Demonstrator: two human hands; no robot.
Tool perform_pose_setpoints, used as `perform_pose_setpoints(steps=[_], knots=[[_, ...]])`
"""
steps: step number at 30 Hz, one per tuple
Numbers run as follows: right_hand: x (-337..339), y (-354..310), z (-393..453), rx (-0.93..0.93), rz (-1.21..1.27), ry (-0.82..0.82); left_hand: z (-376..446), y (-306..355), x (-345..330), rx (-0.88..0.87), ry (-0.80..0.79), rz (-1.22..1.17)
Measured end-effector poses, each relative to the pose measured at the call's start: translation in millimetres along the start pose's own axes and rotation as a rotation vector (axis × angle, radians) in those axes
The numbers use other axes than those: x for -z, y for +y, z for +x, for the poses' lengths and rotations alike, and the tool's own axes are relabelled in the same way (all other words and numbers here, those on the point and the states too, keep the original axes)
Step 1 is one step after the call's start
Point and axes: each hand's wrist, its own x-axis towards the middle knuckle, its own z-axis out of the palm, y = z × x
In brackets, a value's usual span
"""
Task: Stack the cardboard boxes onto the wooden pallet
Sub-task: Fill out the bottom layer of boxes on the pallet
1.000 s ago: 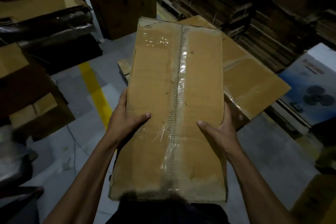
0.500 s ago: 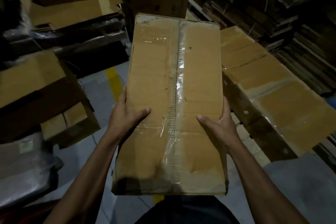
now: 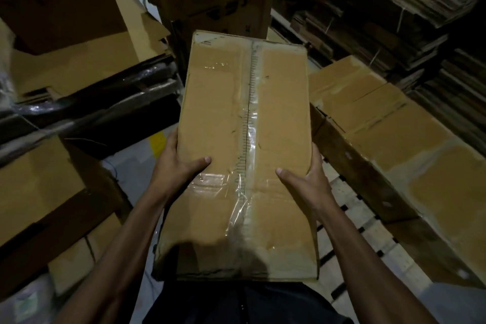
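1. Far left, loose cardboard sheets (image 3: 79, 60) lie heaped over dark wrapped bundles (image 3: 100, 97). None of it belongs to the load, so I'd keep the carried box from swinging that way.

2. The left hand (image 3: 173, 168) grips the left edge of the taped cardboard box (image 3: 244, 144), thumb laid over the top and fingers out of sight underneath. I'd keep that thumb off the slick clear tape (image 3: 247, 187), where it could slip.

3. The box hangs flat in the air in front of the person's waist, long side pointing away, not yet over the pallet.

4. The right hand (image 3: 307, 181) holds the opposite edge the same way, thumb on top and fingers curled under. With the grip this even, the box should go down level, far end first.

5. Right of that hand the wooden pallet (image 3: 368, 221) shows bare pale slats, and a long cardboard box (image 3: 410, 144) already rests on it. To my eye the best spot is snug beside that box, edges parallel, with fingers drawn out before the weight settles.

6. Far right, flattened cardboard stacks (image 3: 394, 8) crowd in; leave room.
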Motion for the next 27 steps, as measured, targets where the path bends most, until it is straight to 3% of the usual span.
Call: perform_pose_setpoints(steps=[7,15,22,27], knots=[[-59,-45,70,-0.107,0.070,0.093,145,-6,33,-0.023,-0.155,0.063],[-129,-94,126,-0.232,0.177,0.318,289,7,61,-0.061,-0.444,0.120],[-152,-103,150,-0.356,0.253,0.489,368,15,36,-0.053,-0.642,0.211],[-153,-90,176,-0.430,0.329,0.516,411,8,3,0.001,-0.747,0.278]])
